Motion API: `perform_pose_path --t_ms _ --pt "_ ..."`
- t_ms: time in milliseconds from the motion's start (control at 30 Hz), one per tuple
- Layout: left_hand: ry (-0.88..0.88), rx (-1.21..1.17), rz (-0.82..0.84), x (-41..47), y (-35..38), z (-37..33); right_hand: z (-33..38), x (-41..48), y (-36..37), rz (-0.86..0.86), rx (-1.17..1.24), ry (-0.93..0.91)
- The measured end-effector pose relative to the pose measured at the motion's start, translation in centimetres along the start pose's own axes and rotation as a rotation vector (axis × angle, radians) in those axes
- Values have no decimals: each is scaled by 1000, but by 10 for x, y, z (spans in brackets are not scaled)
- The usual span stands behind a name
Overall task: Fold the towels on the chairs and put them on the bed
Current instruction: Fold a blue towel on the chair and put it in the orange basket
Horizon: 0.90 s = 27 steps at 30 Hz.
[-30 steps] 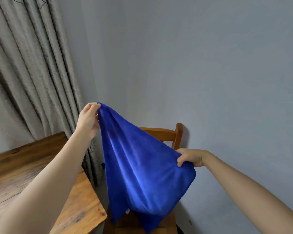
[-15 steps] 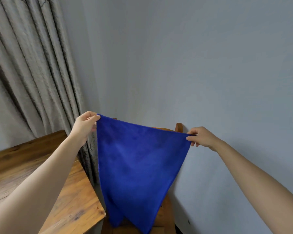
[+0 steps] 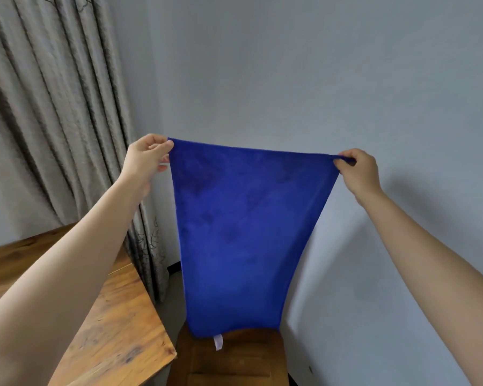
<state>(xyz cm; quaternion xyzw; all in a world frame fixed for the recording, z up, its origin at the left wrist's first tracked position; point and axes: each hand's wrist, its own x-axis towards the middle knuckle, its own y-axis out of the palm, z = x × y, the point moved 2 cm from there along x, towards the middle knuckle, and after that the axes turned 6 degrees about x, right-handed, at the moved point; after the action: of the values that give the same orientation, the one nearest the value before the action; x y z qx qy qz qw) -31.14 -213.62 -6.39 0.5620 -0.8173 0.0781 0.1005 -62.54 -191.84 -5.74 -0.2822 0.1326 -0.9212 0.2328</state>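
Observation:
A blue towel (image 3: 243,235) hangs spread flat in the air in front of me, its top edge stretched taut. My left hand (image 3: 147,158) pinches its upper left corner. My right hand (image 3: 359,169) pinches its upper right corner. A small white tag hangs from the towel's bottom edge. Below it stands a wooden chair (image 3: 229,358); only its seat shows, and the towel hides its back.
A wooden table (image 3: 115,324) stands at the lower left, its corner close to the chair. Grey curtains (image 3: 53,112) hang behind it on the left. A plain grey wall (image 3: 318,79) fills the rest.
My right hand rose and moved right with its corner. The towel went from a bunched drape to a flat, taut sheet lifted clear of the chair.

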Motion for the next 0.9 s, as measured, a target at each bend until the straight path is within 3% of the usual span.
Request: perform_pose_path --t_ms 367,900 --pt "-29 -58 78 -27 -2 19 -8 -37 -9 -47 -49 100" --pt "-231 -23 84 -165 -20 49 -37 -132 -49 204 6 241"
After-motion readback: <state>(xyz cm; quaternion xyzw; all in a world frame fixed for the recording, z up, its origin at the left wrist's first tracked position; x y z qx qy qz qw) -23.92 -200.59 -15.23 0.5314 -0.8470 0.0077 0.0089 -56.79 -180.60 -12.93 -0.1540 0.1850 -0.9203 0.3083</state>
